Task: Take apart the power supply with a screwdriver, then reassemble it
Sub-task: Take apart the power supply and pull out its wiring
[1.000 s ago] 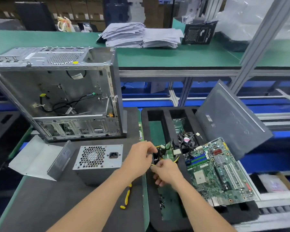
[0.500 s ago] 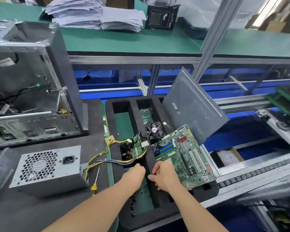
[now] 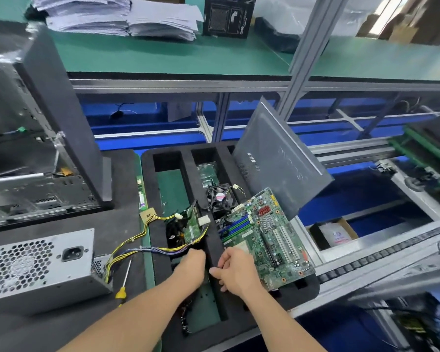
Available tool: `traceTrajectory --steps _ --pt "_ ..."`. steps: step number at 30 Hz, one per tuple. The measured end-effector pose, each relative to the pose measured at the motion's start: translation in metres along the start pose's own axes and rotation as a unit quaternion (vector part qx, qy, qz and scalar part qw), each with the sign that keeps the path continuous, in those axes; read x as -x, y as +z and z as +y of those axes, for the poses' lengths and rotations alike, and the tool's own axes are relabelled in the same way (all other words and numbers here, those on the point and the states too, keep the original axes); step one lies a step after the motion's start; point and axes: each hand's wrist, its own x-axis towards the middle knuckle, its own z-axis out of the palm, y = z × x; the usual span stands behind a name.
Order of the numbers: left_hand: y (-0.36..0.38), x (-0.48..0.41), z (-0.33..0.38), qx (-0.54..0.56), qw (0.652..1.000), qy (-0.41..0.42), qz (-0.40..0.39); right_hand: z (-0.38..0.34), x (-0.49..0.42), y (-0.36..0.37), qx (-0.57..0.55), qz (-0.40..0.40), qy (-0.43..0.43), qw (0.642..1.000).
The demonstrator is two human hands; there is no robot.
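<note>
Long work bench with a dark mat [image 3: 61, 326], and a green shelf [image 3: 163, 59] behind it with piles of paper [image 3: 112, 16] and a small black box [image 3: 228, 17]. At the left of the mat, the grey power supply [image 3: 40, 269], fan holes and plug socket facing this way. Just beside its right end, a screwdriver [image 3: 124, 280] with a yellow handle, lying flat, not held. From the power supply, a bunch of yellow and purple wires [image 3: 135, 246] running over into the black foam tray [image 3: 302, 288] and ending at a small green board [image 3: 191, 228], tilted in the left slot.

Left hand [image 3: 191, 268] reaching down into that same slot, just under the wires; fingers hidden behind the back of the hand, so cannot tell if holding something or loose. Right hand [image 3: 235, 271] on the foam wall between the slots, thumb and fingers curled round it, gripping.

Probably the taking-apart half, with the insides out and going into the tray. Next move likely needs care: tucking the wires down without tugging or bending the small board, then letting go.

Also in the tray: a big green board [image 3: 267, 237] and a little black fan [image 3: 220, 198]. Leaning on the tray's far right side, a grey cover panel [image 3: 277, 161]. At far left, an open computer case [image 3: 48, 110].

Writing: white letters on the black box, upside down and too blurry to read. Red and white sticker on the fan, too small to read. Faint marks on the grey panel, not readable.
</note>
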Motion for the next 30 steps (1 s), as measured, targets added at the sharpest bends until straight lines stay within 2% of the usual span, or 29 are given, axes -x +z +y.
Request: traceTrajectory --steps 4,7,10,13,15,19,22,25,30 --pt "-0.036 0.029 -0.001 0.022 0.999 0.024 0.030 -0.012 -0.004 -0.005 0.024 -0.023 -0.010 0.999" --pt "-0.078 0.059 -0.012 0.080 0.991 0.027 0.099 -0.036 -0.006 -0.004 0.054 -0.013 -0.071 0.996" --pt "-0.122 0.089 -0.045 0.174 0.964 0.071 0.187 -0.071 0.001 0.012 0.055 -0.034 -0.153 0.986" --pt "-0.154 0.124 -0.090 0.265 0.930 0.059 0.247 -0.106 0.015 0.043 0.101 -0.098 -0.242 0.960" --pt "-0.165 0.146 -0.121 0.325 0.904 0.057 0.272 -0.121 0.026 0.068 0.129 -0.135 -0.271 0.944" --pt "-0.171 0.175 -0.179 0.385 0.856 0.037 0.342 -0.135 0.044 0.115 0.196 -0.169 -0.228 0.938" --pt "-0.165 0.186 -0.210 0.405 0.831 0.019 0.380 -0.135 0.052 0.139 0.308 -0.159 -0.190 0.919" --pt "-0.156 0.192 -0.236 0.411 0.825 0.012 0.388 -0.139 0.057 0.152 0.354 -0.144 -0.160 0.910" --pt "-0.142 0.190 -0.263 0.430 0.813 0.023 0.392 -0.153 0.054 0.136 0.339 -0.180 -0.083 0.920"
